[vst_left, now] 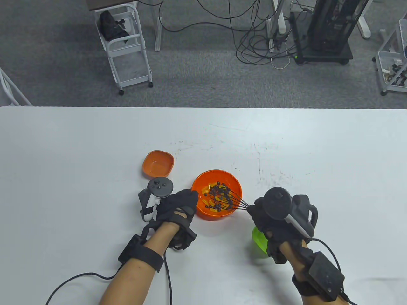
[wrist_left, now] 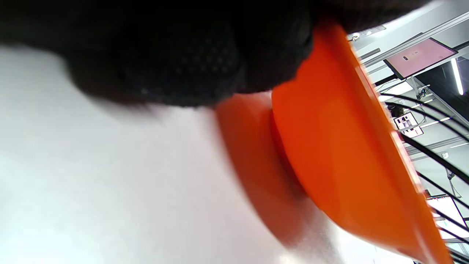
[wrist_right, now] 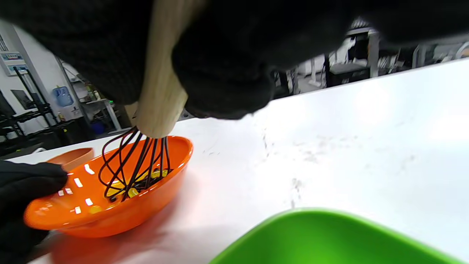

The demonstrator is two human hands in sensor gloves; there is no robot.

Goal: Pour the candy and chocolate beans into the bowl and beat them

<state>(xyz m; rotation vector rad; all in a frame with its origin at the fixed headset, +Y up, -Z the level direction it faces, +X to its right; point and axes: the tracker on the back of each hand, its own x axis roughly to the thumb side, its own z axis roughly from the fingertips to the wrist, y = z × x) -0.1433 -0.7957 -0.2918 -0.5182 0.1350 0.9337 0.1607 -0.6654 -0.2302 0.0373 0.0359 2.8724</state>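
Table view. White worktop [vst_left: 95, 143] carries a round glossy orange plastic bowl [vst_left: 203, 212], just right of centre and near the front edge. Inside it: yellow-orange candies [vst_left: 210, 206] mixed with dark chocolate beans [vst_left: 219, 190], heaped toward the far side of the bowl floor. Left hand [vst_left: 178, 205] in black sensor glove sits against the bowl's left rim; fingers meet the rim, but whether they curl round it cannot be told here. Right hand [vst_left: 270, 213], gloved, is wrapped round the handle of a black wire whisk [vst_left: 230, 200]; the wire loops reach down into the candy and beans. A small empty orange rounded-square dish [vst_left: 158, 163] stands just behind and left of the bowl, apart from it. A lime-green plastic dish [vst_left: 260, 240] lies under the right wrist, mostly hidden.

Left wrist view. Strongly tilted and blurred. Outer wall and foot of the orange bowl [wrist_left: 329, 146] fill the right half; gloved fingers [wrist_left: 183, 62] press on the wall from above. Black whisk wires [wrist_left: 432, 154] show beyond the rim.

Right wrist view. The right hand [wrist_right: 220, 73] is clenched round the whisk's pale wooden handle [wrist_right: 161, 91]. The wire head [wrist_right: 132, 165] is inside the bowl [wrist_right: 121, 212], among yellow candies [wrist_right: 121, 187]. Left-hand fingertips [wrist_right: 25, 179] rest on the bowl's near-left rim. Green dish rim [wrist_right: 329, 227] in the foreground.
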